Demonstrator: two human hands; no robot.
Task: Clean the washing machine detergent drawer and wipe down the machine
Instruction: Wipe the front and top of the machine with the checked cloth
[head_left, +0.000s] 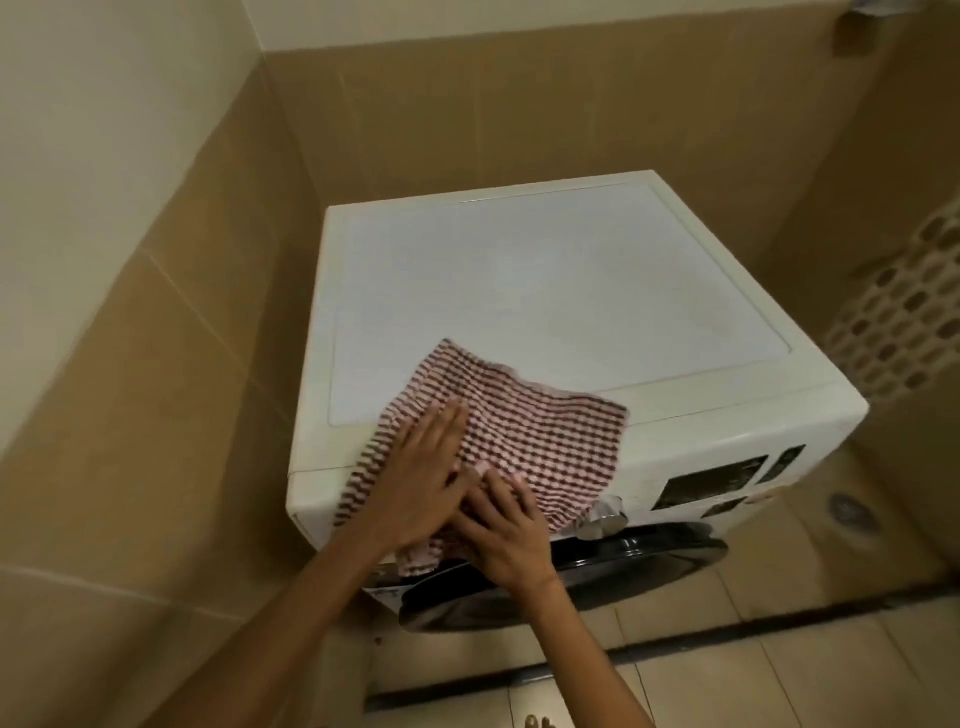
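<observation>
A white front-loading washing machine (545, 270) stands in a tiled corner, seen from above. A red-and-white checked cloth (535, 441) lies spread over its front top edge and hangs onto the control panel. My left hand (421, 483) rests flat on the cloth's left part with its fingers straight. Touching it on the right, my right hand (506, 535) presses flat on the cloth's lower edge over the front panel. The detergent drawer's front lies under the cloth and hands, so I cannot see whether it is pushed in. A silver dial (605, 517) peeks out beside the cloth.
Beige tiled walls close in on the left and behind the machine. The dark round door (597, 571) bulges out below the panel, and a dark display (711, 480) is on the panel's right. A perforated white basket (904, 322) stands at the right. Floor tiles lie in front.
</observation>
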